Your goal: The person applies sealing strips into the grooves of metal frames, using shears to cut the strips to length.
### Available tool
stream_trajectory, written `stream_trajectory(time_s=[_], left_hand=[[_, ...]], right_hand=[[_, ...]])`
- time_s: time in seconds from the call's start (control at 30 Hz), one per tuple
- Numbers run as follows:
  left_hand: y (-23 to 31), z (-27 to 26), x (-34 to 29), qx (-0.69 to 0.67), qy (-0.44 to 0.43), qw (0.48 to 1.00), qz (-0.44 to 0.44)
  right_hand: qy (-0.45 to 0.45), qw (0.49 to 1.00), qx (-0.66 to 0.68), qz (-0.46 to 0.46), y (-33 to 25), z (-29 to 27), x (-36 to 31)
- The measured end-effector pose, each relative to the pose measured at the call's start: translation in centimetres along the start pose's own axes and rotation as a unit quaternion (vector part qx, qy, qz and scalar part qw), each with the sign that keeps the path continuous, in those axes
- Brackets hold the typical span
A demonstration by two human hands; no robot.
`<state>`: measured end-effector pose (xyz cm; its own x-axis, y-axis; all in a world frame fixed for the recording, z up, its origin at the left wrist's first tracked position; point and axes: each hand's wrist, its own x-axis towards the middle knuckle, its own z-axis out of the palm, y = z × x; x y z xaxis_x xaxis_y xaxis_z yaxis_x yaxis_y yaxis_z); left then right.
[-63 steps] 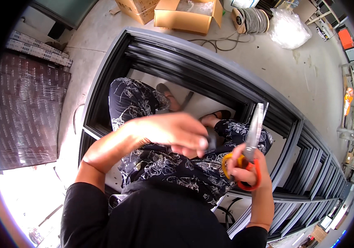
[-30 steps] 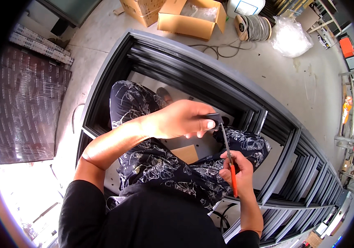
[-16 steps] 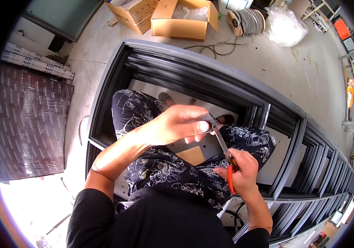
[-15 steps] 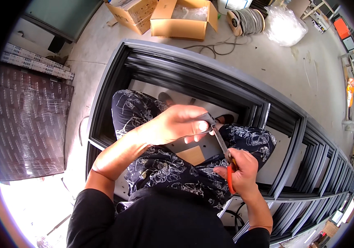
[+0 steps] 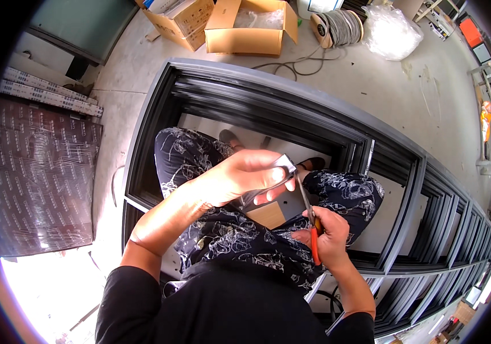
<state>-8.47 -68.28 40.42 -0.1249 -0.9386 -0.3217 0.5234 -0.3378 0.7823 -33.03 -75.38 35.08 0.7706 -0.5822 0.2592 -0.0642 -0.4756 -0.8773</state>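
My left hand [image 5: 245, 175] is closed on a small dark piece with a shiny pale face [image 5: 284, 163], pinched between thumb and fingers. A thin dark strip [image 5: 251, 198] shows under that hand; whether it belongs to the same piece I cannot tell. My right hand [image 5: 331, 232] is wrapped round the red-orange handles of a pair of scissors [image 5: 304, 196]. Their long blades point up and away, with the tips right beside the small piece at my left fingertips. Whether the blades touch it is hard to see. Both hands are above my lap, over patterned dark trousers [image 5: 228, 235].
Stacked dark grey metal frames [image 5: 268, 77] surround my legs and stretch off to the right. A cardboard piece [image 5: 267, 215] lies between my knees. Beyond are an open cardboard box [image 5: 242, 41], a cable spool [image 5: 337, 30] and clear plastic wrap [image 5: 393, 33]. Brown wrapped panels [image 5: 42, 178] stand left.
The piece in my left hand has turned, so its pale shiny face shows. My right hand and the scissors have shifted slightly left and swung more upright.
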Motion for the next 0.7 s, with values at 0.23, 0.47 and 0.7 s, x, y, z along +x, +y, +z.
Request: stream_trajectory(time_s=[0.23,0.47,0.7], left_hand=[[0.2,0.4,0.2,0.035,-0.005,0.999,-0.005],[-0.4,1.4,0.9,0.064,-0.001,0.997,-0.044],[-1.0,1.3,1.2,0.074,-0.04,0.994,-0.069]], right_hand=[[0.117,0.876,0.35,0.31,-1.5,-1.3,0.7],[0.095,0.892,0.4,0.188,-3.4,-0.6,6.1],[0.034,0.886,0.407,0.22,-3.0,-1.3,6.3]])
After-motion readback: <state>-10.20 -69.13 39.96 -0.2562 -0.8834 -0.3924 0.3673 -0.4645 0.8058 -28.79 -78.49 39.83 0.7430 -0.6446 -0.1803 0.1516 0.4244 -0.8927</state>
